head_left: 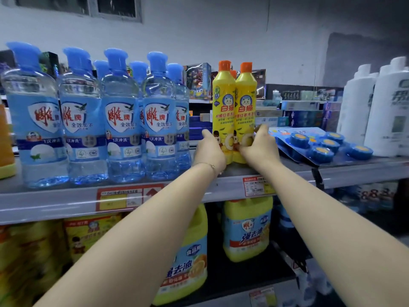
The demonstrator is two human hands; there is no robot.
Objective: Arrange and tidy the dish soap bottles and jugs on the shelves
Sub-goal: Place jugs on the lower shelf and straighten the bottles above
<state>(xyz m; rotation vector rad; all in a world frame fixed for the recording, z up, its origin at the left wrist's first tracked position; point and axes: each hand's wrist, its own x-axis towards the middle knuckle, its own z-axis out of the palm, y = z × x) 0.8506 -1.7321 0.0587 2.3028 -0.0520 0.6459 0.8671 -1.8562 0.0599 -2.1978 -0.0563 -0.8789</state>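
Note:
Two yellow dish soap bottles with orange caps stand side by side on the grey upper shelf. My left hand grips the base of the left yellow bottle. My right hand grips the base of the right yellow bottle. A third orange cap shows behind them. To their left stand several clear blue bottles with blue caps. On the lower shelf stand yellow jugs with blue labels.
A blister pack of blue round blocks leans on the shelf just right of my right hand. Tall white bottles stand at the far right. Orange packs fill the lower left. Boxes line a far shelf behind.

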